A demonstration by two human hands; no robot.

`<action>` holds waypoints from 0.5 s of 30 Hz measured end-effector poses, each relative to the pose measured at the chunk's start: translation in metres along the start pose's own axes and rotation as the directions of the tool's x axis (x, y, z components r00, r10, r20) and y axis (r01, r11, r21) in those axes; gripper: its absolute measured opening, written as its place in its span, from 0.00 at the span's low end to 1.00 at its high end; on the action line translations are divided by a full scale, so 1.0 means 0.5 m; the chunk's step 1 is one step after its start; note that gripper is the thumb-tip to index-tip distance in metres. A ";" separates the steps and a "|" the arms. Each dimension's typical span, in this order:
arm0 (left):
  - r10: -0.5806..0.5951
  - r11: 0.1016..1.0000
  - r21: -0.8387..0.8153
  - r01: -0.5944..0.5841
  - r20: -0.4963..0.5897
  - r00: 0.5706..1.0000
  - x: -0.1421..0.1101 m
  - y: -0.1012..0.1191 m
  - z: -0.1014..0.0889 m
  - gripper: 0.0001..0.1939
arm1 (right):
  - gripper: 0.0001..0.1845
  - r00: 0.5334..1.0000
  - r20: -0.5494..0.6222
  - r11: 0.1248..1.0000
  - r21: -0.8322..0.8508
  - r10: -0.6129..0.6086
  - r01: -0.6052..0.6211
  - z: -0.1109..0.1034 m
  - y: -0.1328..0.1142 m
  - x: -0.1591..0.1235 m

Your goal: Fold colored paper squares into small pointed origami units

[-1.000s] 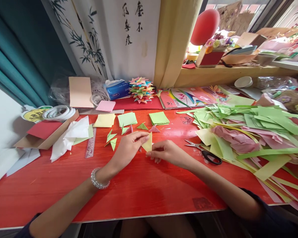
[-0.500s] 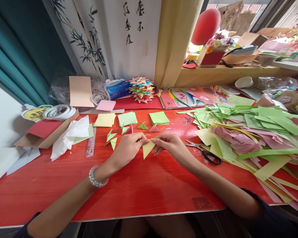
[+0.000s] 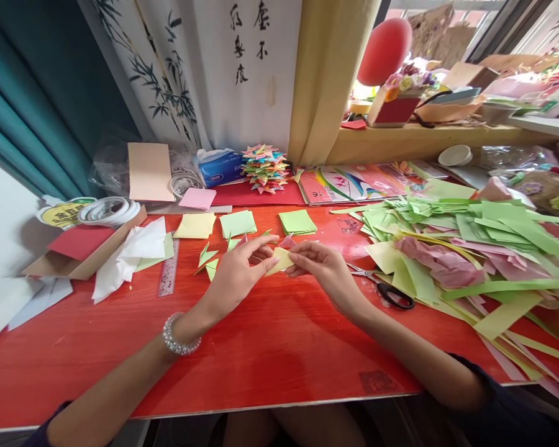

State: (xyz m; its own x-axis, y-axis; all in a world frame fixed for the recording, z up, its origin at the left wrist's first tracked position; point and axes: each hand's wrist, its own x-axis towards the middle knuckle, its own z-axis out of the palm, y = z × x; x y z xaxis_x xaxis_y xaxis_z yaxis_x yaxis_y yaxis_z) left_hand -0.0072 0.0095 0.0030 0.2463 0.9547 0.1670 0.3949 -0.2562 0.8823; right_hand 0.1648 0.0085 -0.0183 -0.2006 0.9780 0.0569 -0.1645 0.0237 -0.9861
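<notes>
A small folded piece of yellow paper (image 3: 280,260) is held above the red table, between my two hands. My right hand (image 3: 317,263) pinches its right side between thumb and fingers. On the other side, my left hand (image 3: 243,268) has its thumb on the paper's left edge, with the index finger lifted and stretched over the top. Just beyond my hands lie several small folded green and pink paper pieces (image 3: 207,254), partly hidden by my fingers. Behind them are stacks of square paper: yellow (image 3: 194,226), pale green (image 3: 238,224) and brighter green (image 3: 297,222).
Black-handled scissors (image 3: 395,295) lie right of my right hand, beside a heap of green, yellow and pink paper strips (image 3: 484,248). At left are a ruler (image 3: 168,268), white tissue (image 3: 135,251) and a cardboard tray (image 3: 84,267). A colourful paper ornament (image 3: 265,169) stands at the back.
The yellow paper, which pointed downward, has been turned up and now lies more level between my hands. My left index finger has lifted off and straightened; my right fingers have shifted their pinch.
</notes>
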 end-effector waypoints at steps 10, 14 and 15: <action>0.202 0.979 -0.033 -0.201 0.062 0.977 -0.002 -0.003 -0.005 0.14 | 0.14 1.000 0.000 0.998 0.056 0.029 -0.029 -0.002 -0.006 -0.003; 0.197 0.979 -0.069 -0.193 0.072 0.978 0.001 -0.006 -0.006 0.12 | 0.10 1.000 0.009 0.997 0.074 0.000 0.000 -0.003 -0.005 -0.004; 0.181 0.981 -0.079 -0.176 0.065 0.981 0.001 -0.005 -0.005 0.12 | 0.09 1.000 0.010 0.997 0.077 -0.004 0.003 -0.003 -0.004 -0.004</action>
State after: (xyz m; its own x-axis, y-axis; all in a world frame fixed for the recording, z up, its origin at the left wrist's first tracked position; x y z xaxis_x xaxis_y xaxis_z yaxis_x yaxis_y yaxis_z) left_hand -0.0105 0.0111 0.0019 0.3712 0.8806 0.2947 0.2739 -0.4071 0.8714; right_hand 0.1668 0.0065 -0.0165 -0.2096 0.9758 0.0623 -0.2393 0.0106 -0.9709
